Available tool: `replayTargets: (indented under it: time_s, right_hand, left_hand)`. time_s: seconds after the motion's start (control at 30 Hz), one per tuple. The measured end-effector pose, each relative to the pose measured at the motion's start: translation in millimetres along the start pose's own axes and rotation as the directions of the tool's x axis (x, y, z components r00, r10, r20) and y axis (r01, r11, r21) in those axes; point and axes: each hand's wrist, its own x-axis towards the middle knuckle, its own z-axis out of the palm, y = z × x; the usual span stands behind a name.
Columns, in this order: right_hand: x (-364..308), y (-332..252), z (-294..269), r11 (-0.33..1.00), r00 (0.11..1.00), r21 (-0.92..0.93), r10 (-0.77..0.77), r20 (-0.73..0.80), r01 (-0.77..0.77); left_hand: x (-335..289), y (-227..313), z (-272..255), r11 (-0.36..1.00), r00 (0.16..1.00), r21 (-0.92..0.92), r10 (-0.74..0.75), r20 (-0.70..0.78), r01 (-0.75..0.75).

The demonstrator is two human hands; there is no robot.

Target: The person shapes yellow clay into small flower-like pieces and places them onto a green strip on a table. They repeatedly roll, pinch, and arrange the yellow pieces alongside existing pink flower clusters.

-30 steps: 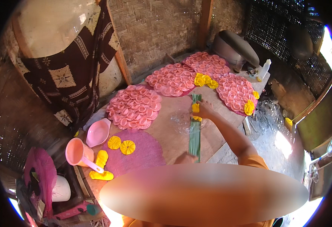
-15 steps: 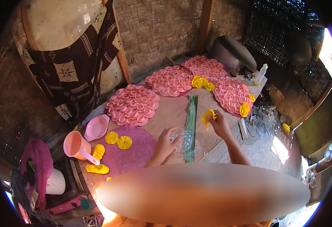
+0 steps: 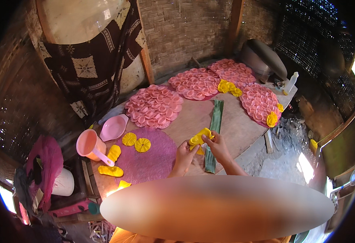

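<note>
My left hand (image 3: 181,158) and my right hand (image 3: 219,150) are together over the near middle of the board, both closed on a thin, floppy yellow dough piece (image 3: 199,138) that bends between their fingers. Behind the right hand runs a long green leaf strip (image 3: 216,117). Left of my hands lies a round purple mat (image 3: 151,168), bearing two yellow ridged discs (image 3: 143,145) near its far edge. Smooth yellow dough lumps (image 3: 111,171) sit at the mat's left side.
Frilled pink pieces (image 3: 154,106) cover several round mats along the back. Yellow pieces (image 3: 228,87) lie among them. An orange-pink dipper (image 3: 89,143) and a pink bowl (image 3: 113,127) stand at the left. A large pot (image 3: 253,60) and a bottle (image 3: 291,83) are at the far right.
My right hand has come left with the yellow dough piece, and my left hand now grips it too. The clear plastic by the leaf strip is mostly hidden. The whole view has shifted slightly.
</note>
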Motion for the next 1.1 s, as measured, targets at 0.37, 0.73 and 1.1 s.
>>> replayTargets:
  time_s: [0.37, 0.73, 1.1]
  right_hand:
    - [4, 17, 8, 0.993, 0.986, 0.029, 0.112, 0.12, -0.117]
    - [-16, -25, 56, 0.935, 0.98, -0.293, -0.182, 0.085, 0.199]
    - [-12, -81, 50, 0.496, 0.666, -0.444, -0.554, 0.499, 0.746]
  left_hand:
    - [-5, 15, -14, 0.86, 0.94, -0.463, 0.052, -0.337, -0.214]
    - [-13, 12, -26, 0.937, 0.924, 0.215, 0.319, -0.212, -0.275]
    - [-44, 77, -22, 0.656, 0.895, 0.676, 0.446, 0.012, -0.336]
